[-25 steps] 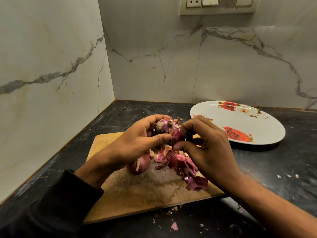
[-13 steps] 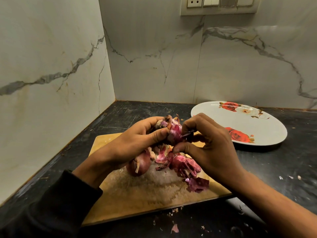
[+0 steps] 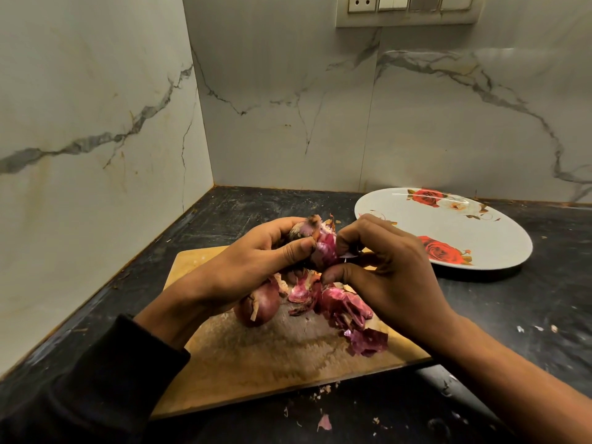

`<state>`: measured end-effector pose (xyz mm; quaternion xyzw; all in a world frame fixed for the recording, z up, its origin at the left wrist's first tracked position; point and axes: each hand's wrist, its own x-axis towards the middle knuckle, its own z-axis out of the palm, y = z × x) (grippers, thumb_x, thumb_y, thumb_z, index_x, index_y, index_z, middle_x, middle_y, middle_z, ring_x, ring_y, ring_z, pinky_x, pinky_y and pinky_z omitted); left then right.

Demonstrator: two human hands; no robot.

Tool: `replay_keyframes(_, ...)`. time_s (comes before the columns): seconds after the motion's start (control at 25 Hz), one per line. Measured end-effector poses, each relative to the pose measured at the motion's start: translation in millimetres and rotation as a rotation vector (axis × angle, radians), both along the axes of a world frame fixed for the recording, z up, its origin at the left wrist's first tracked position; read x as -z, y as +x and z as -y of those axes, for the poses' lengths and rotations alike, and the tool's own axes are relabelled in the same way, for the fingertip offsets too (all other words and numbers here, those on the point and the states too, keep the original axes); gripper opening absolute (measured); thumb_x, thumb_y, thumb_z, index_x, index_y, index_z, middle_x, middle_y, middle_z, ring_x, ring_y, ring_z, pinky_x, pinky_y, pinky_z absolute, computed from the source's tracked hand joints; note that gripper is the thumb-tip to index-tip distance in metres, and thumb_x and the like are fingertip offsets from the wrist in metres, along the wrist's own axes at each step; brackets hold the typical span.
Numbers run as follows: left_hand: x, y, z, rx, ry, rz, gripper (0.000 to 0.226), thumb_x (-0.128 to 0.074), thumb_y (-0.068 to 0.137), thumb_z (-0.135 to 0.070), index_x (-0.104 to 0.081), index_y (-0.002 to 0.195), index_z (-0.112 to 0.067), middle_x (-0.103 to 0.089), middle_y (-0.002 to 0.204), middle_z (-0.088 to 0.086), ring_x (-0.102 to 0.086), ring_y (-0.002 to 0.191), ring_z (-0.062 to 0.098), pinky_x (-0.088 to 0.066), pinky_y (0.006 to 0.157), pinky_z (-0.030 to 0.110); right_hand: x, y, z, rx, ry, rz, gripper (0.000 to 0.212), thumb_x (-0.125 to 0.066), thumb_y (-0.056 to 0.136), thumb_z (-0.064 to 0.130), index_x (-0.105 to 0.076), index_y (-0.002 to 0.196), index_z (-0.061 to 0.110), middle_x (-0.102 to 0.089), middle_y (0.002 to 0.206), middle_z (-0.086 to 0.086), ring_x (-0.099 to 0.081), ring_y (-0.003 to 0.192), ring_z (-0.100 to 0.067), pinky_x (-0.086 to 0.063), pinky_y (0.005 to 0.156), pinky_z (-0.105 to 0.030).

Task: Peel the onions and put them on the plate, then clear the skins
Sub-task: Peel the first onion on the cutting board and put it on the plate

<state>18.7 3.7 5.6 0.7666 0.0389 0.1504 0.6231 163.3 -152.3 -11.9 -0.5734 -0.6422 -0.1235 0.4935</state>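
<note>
The left hand (image 3: pixel 256 261) gripped a red onion (image 3: pixel 315 243), fingers curled over its far side and the thumb pressed across its near face, so the onion sat at the fingertips, raised above the cutting board (image 3: pixel 256 357). The right hand (image 3: pixel 384 267) met it from the other side: its curled fingers pinched a flap of skin on the onion's right flank, with the thumb tucked just below the bulb. Whether a small blade lay between those fingers could not be told; only a pale glint showed there. Loose, papery skin stood up at the top of the held onion.

Directly beneath the two hands, on the cutting board, lay a second onion (image 3: pixel 258 307), still in its brownish-red skin, partly hidden under the left wrist. Just to its right on the board, a heap of purple peeled skins (image 3: pixel 339 307) spread toward the board's right edge, passing under the right hand. The wooden board lay on a dark countertop (image 3: pixel 512 315), its near half darkened and damp-looking.

Beyond the board's far right corner, behind the right hand, a white plate (image 3: pixel 416 219) with red rose prints rested on the countertop, nothing on it. Off the board's near edge, small skin scraps (image 3: pixel 324 423) dotted the counter. A dark sleeve (image 3: pixel 105 373) covered the left forearm. Marble-patterned wall (image 3: pixel 288 107) rose behind the board, with a switch panel (image 3: pixel 407 9) above the plate.
</note>
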Motion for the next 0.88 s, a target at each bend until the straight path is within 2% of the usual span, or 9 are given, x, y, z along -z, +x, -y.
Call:
replay_keyframes(0.08, -1, -1, 1, 0.003, -0.021, 0.007, 0.038, -0.056, 0.091, -0.031, -0.06, 0.124, -0.014, -0.071, 0.115, 0.009, -0.069, 0.108, 0.024, -0.058, 0.084, 0.031, 0, -1, 0, 0.01, 0.024, 0.009, 0.026, -0.083, 0.074, 0.024, -0.065, 0.083, 0.007, -0.059, 0.082, 0.001, -0.056, 0.075, -0.016, -0.052, 0.059, -0.036)
replay_keyframes(0.24, -2, -2, 1, 0.013, -0.045, 0.011, 0.038, -0.055, 0.093, -0.03, -0.06, 0.125, -0.009, -0.069, 0.118, 0.016, -0.066, 0.111, 0.033, -0.058, 0.092, 0.042, 0, -5, -2, 0.047, 0.066, 0.034, 0.024, -0.077, 0.079, 0.029, -0.064, 0.08, 0.008, -0.058, 0.083, 0.004, -0.055, 0.075, -0.012, -0.048, 0.06, -0.03)
replay_keyframes(0.28, -2, -2, 1, 0.017, -0.058, 0.01, 0.038, -0.054, 0.093, -0.03, -0.06, 0.123, -0.008, -0.07, 0.116, 0.015, -0.068, 0.109, 0.031, -0.059, 0.09, 0.04, 1, -6, -2, 0.051, 0.075, 0.028, 0.023, -0.077, 0.079, 0.028, -0.064, 0.083, 0.009, -0.057, 0.084, 0.006, -0.055, 0.076, -0.011, -0.049, 0.06, -0.03)
replay_keyframes(0.4, -5, -2, 4, 0.035, -0.111, 0.009, 0.034, -0.053, 0.093, -0.033, -0.062, 0.117, -0.011, -0.074, 0.102, 0.003, -0.072, 0.09, 0.013, -0.057, 0.073, 0.023, 2, -8, -2, 0.065, 0.11, -0.003, 0.019, -0.076, 0.084, 0.024, -0.065, 0.088, 0.008, -0.06, 0.087, 0.003, -0.059, 0.078, -0.014, -0.051, 0.06, -0.033)
replay_keyframes(0.48, -5, -2, 4, 0.035, -0.137, 0.001, 0.036, -0.054, 0.093, -0.034, -0.058, 0.123, -0.015, -0.075, 0.106, 0.0, -0.072, 0.094, 0.012, -0.056, 0.075, 0.021, 2, -9, -1, 0.08, 0.115, -0.012, 0.016, -0.074, 0.086, 0.021, -0.066, 0.088, 0.007, -0.062, 0.087, 0.0, -0.06, 0.078, -0.016, -0.052, 0.059, -0.034)
replay_keyframes(0.56, -4, -1, 2, 0.027, -0.127, -0.002, 0.038, -0.055, 0.091, -0.035, -0.056, 0.127, -0.022, -0.073, 0.114, 0.001, -0.07, 0.106, 0.017, -0.057, 0.081, 0.025, 2, -9, -1, 0.111, 0.113, -0.008, 0.013, -0.074, 0.084, 0.017, -0.066, 0.086, 0.007, -0.062, 0.085, -0.001, -0.06, 0.077, -0.017, -0.052, 0.059, -0.035)
replay_keyframes(0.64, -3, 0, 2, 0.024, -0.123, -0.004, 0.037, -0.055, 0.09, -0.037, -0.057, 0.125, -0.026, -0.073, 0.116, 0.001, -0.069, 0.109, 0.018, -0.058, 0.082, 0.027, 2, -9, 0, 0.157, 0.125, 0.028, 0.011, -0.076, 0.082, 0.01, -0.067, 0.084, 0.005, -0.063, 0.084, -0.001, -0.059, 0.076, -0.016, -0.051, 0.06, -0.033)
replay_keyframes(0.76, -3, 0, 3, 0.024, -0.153, -0.003, 0.038, -0.054, 0.091, -0.035, -0.058, 0.126, -0.021, -0.072, 0.116, 0.005, -0.069, 0.109, 0.022, -0.058, 0.082, 0.029, 2, -11, -1, 0.198, 0.146, 0.066, 0.012, -0.078, 0.08, 0.001, -0.067, 0.085, 0.003, -0.06, 0.086, 0.0, -0.056, 0.077, -0.011, -0.05, 0.065, -0.023)
replay_keyframes(0.88, -2, 0, 2, -0.019, -0.148, 0.002, 0.041, -0.053, 0.092, -0.039, -0.06, 0.125, -0.015, -0.07, 0.118, 0.014, -0.066, 0.11, 0.034, -0.058, 0.09, 0.043, 4, -15, -4, 0.209, 0.136, 0.107, 0.008, -0.073, 0.084, 0.002, -0.065, 0.088, 0.003, -0.054, 0.09, 0.003, -0.051, 0.08, -0.007, -0.047, 0.068, -0.017)
